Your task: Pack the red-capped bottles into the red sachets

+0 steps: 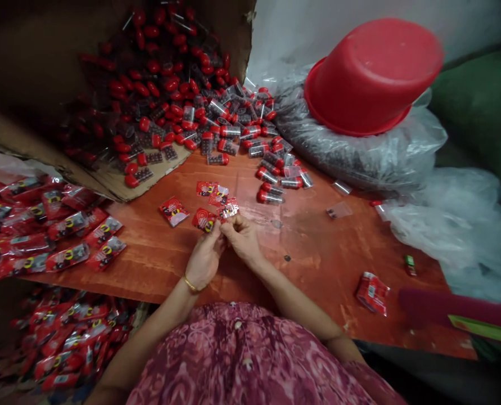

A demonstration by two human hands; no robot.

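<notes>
My left hand (203, 260) and my right hand (242, 239) meet over the table, thumbs and fingertips pinched together. Between them is a small red printed packet (204, 220), mostly visible beyond the left fingertips; the gripped edge is hidden by my fingers. A shiny red packet (230, 207) lies just past the right fingertips, and I cannot tell whether it is touched. More red printed packets (208, 188) lie slightly farther off, with a flat stack (174, 211) to their left.
A cardboard box (107, 179) on its side spills red-capped clear tubes (231, 131) onto the orange table (309, 281). Filled red packets (67, 225) pile up at left, more (73, 337) below. At right are an upturned red tub (372, 79) on a plastic bag (343, 163) and a crumpled packet (372, 293).
</notes>
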